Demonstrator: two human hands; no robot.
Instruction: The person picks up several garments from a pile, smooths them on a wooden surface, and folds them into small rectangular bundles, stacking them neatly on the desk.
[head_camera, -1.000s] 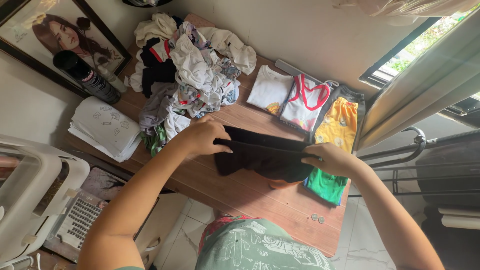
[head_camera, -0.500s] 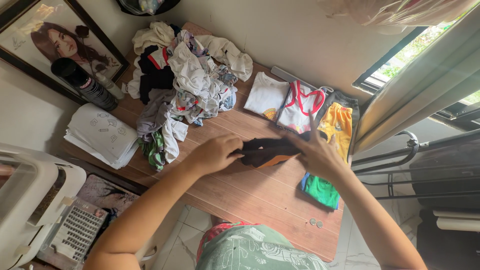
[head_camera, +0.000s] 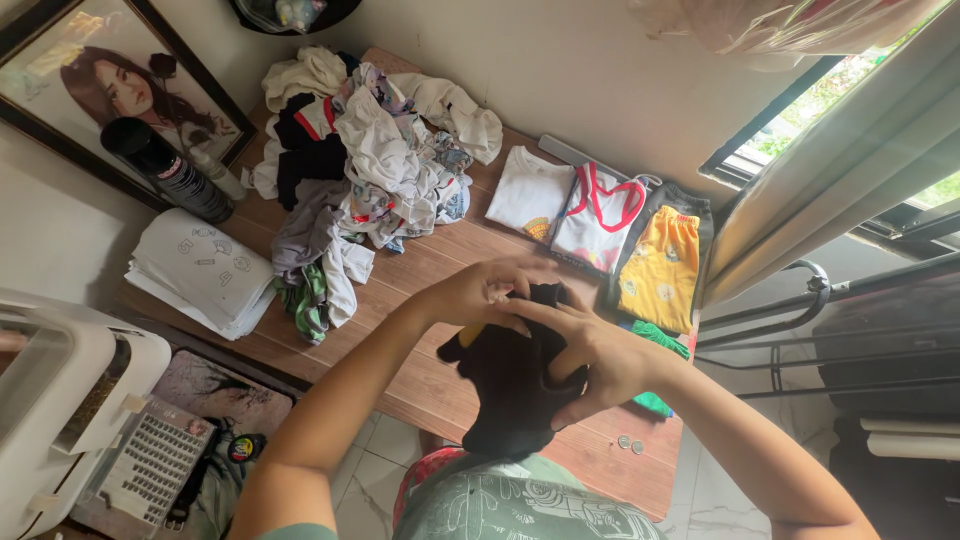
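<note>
Lifted off the wooden table (head_camera: 440, 385) since half a second ago, the black garment (head_camera: 510, 390) now hangs in the air close to our chest instead of lying flat between our palms. Our left hand (head_camera: 475, 293) closes around its top edge, fingers curled over the cloth. Our right hand (head_camera: 590, 355) grips the same bunch from the side, fingers spread and pressed into the fabric. A small patch of orange shows near the top.

We judge the hold to be loose and bunched, so the soft cloth could slip, unfold and drop towards the table edge or the tiled floor below.

The garment looks like limp, matte knit, hanging in a rough drooping lump. Just beyond it lie folded pieces in a row: a white top (head_camera: 528, 192), a white vest with red trim (head_camera: 597, 215), yellow shorts (head_camera: 660, 270) and a green piece (head_camera: 655, 340) partly hidden behind our right hand. A crumpled heap of unfolded clothes (head_camera: 370, 170) sits further left. Two small coins (head_camera: 630, 444) rest near the table's near edge. A stack of white papers (head_camera: 195, 270) and a dark cylinder (head_camera: 165, 170) stand at the far left.
</note>
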